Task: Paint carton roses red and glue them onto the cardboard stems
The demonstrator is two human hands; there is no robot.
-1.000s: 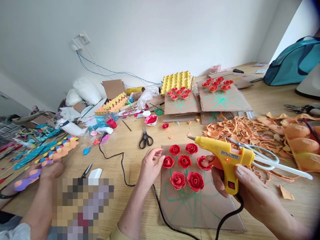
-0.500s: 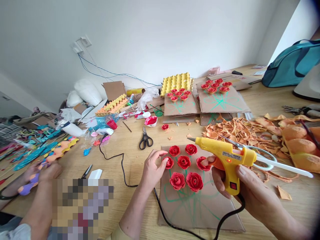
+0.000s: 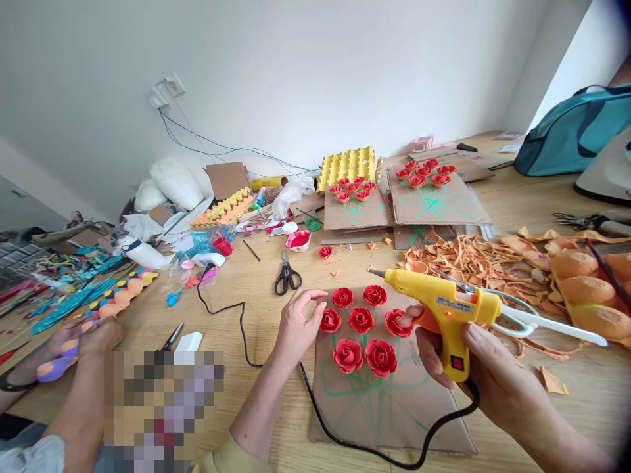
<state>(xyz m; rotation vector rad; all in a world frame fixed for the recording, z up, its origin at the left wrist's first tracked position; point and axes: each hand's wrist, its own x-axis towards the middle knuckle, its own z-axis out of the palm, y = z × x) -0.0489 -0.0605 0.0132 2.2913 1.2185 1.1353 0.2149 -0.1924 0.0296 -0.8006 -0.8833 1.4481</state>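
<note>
My right hand (image 3: pixel 495 378) grips a yellow glue gun (image 3: pixel 446 290), its nozzle pointing left and its small light lit orange. A white glue stick (image 3: pixel 557 322) sticks out of the gun's back. One fingertip of this hand reaches the right-hand red rose (image 3: pixel 397 323); whether it presses on it I cannot tell. My left hand (image 3: pixel 298 328), fingers curved and apart, is beside the left-hand rose (image 3: pixel 330 320). Several red paper-like roses stand on a cardboard sheet (image 3: pixel 345 414) with green painted stems. The gun's black cord (image 3: pixel 355 453) crosses the sheet's lower part.
Black scissors (image 3: pixel 286 276) and a loose red rose (image 3: pixel 326 252) lie beyond the sheet. Rose-covered cardboards (image 3: pixel 434 207) rest at the back. Orange scraps (image 3: pixel 473 263) and a light-handled pair of scissors (image 3: pixel 525 325) lie right. A co-worker's hands (image 3: pixel 98 338) hold a painted strip at left.
The view has shifted slightly. Both hands keep almost the same places over the roses, with the glue gun still in my right hand.
</note>
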